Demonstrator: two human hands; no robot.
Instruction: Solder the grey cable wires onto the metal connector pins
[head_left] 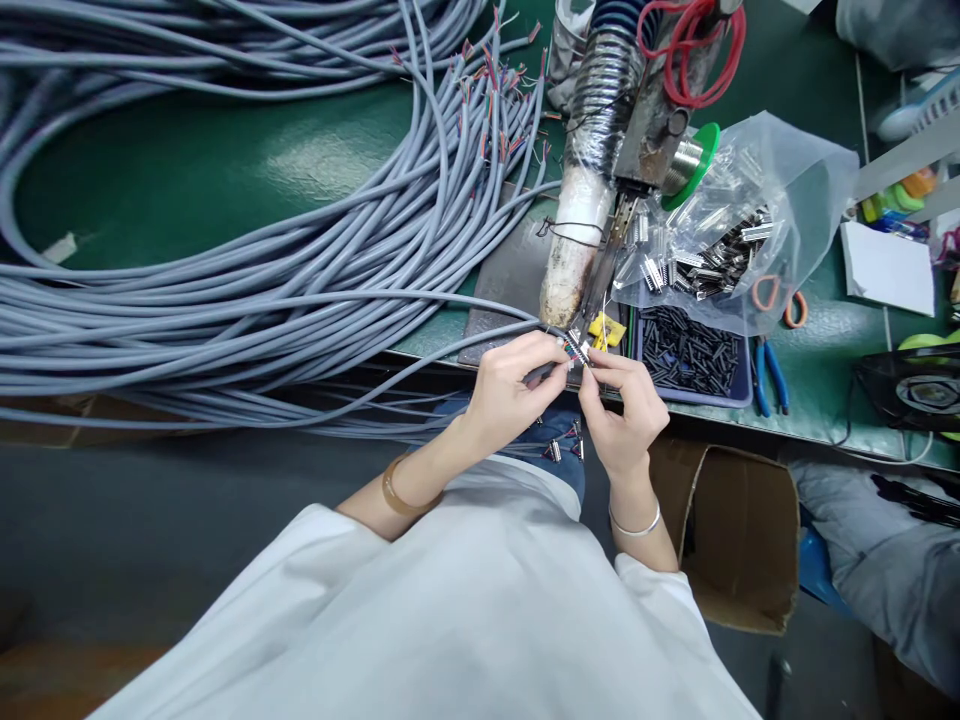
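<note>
My left hand (514, 388) is closed, its fingertips pinching the wire end of a grey cable (465, 299) at the table's front edge. Opposite it, my right hand (624, 408) is closed with thumb and forefinger on a small metal multi-pin connector (576, 347). Thin coloured wires show between the two hands at the connector; which of them are joined to it is too small to tell. Just behind the fingertips are a yellow piece (606, 330) and the tip of a soldering iron (600, 275), held in a stand. Beside the iron runs a wrapped extraction hose (577, 230).
Many grey cables (300, 270) with stripped ends cover the left. To the right are a plastic bag of metal connectors (739, 250), a bin of black sleeves (690, 345), blue-handled pliers (771, 375) and a solder spool (686, 165). A cardboard box (739, 540) stands below; another person's sleeve (892, 560) is alongside.
</note>
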